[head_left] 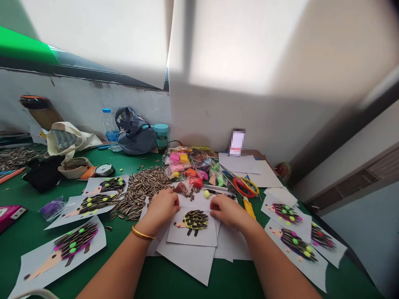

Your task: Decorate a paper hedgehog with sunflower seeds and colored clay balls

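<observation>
A white paper card (pixel 181 238) lies in front of me, bearing a hedgehog picture (pixel 195 220) made of sunflower seeds pressed into yellow-green clay, with a peach snout and dark legs. My left hand (pixel 163 209), with a gold bangle on its wrist, has its fingers curled at the card's upper left corner. At the upper right corner, my right hand (pixel 229 210) pinches the edge; its fingertips are partly hidden. More white sheets (pixel 193 259) are stacked beneath the card. Beyond it sits a small yellow clay ball (pixel 206 194).
Loose sunflower seeds (pixel 146 185) are heaped left of centre. Bagged coloured clay (pixel 187 166) lies behind. Red-handled scissors (pixel 245 187) and a yellow cutter (pixel 249 207) are at right. Finished hedgehog cards (pixel 62 253) flank me on both sides. A phone (pixel 237 142) leans on the wall.
</observation>
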Available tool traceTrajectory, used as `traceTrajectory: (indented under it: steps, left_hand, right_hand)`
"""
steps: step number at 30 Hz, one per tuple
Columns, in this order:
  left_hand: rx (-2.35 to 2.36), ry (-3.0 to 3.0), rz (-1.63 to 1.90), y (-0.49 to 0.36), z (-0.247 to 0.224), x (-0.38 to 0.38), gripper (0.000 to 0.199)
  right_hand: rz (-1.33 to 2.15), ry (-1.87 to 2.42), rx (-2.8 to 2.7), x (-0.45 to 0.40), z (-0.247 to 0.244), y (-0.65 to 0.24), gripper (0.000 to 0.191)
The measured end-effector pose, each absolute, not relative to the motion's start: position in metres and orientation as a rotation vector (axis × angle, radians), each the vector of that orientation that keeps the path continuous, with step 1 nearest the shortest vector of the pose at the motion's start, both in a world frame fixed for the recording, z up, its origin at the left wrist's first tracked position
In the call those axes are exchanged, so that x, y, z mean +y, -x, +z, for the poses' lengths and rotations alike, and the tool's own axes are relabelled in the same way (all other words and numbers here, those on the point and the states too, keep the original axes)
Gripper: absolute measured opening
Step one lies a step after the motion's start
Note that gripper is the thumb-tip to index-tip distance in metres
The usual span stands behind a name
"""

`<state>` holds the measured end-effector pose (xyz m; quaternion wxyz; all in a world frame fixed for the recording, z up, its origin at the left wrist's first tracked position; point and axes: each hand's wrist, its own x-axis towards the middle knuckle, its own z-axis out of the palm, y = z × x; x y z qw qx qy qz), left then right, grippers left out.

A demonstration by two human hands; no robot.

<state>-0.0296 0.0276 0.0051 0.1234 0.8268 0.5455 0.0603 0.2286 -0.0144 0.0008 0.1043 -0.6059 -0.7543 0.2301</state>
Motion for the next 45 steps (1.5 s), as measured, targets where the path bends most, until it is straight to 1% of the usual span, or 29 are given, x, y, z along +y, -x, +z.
traceTrajectory:
  steps: [4, 10, 16, 27, 36, 39, 42, 45]
  left_hand:
    - [1.565, -2.375, 0.229, 0.029, 0.006, 0.029, 0.008]
    - [1.577, -2.103, 0.339, 0.029, 0.004, 0.031, 0.016]
    - [1.432, -1.936, 0.558, 0.031, 0.0, 0.034, 0.022]
    - [1.422, -1.746, 0.581, 0.03, -0.002, 0.034, 0.022]
    - [1.437, -1.674, 0.541, 0.028, 0.004, 0.033, 0.022]
    - [1.42, -1.78, 0.455, 0.031, 0.004, 0.033, 0.023]
    - [1.468, -1.981, 0.324, 0.032, 0.006, 0.03, 0.021]
    - [1.566, -2.088, 0.229, 0.03, 0.008, 0.027, 0.018]
  right_hand:
    - [0.691, 1.778, -2.19, -0.014, 0.002, -0.228, 0.002]
    - [0.794, 1.742, -2.014, -0.009, 0.001, -0.234, 0.003]
    - [0.982, 1.685, -1.789, -0.006, -0.003, -0.236, 0.013]
    - [0.995, 1.64, -1.716, -0.002, -0.011, -0.238, 0.015]
    - [1.018, 1.606, -1.678, -0.002, -0.012, -0.24, 0.014]
    - [1.07, 1.632, -1.725, -0.003, -0.012, -0.24, 0.012]
    - [1.101, 1.717, -1.884, -0.005, -0.009, -0.239, 0.009]
    - [0.928, 1.827, -1.967, -0.006, -0.005, -0.236, 0.012]
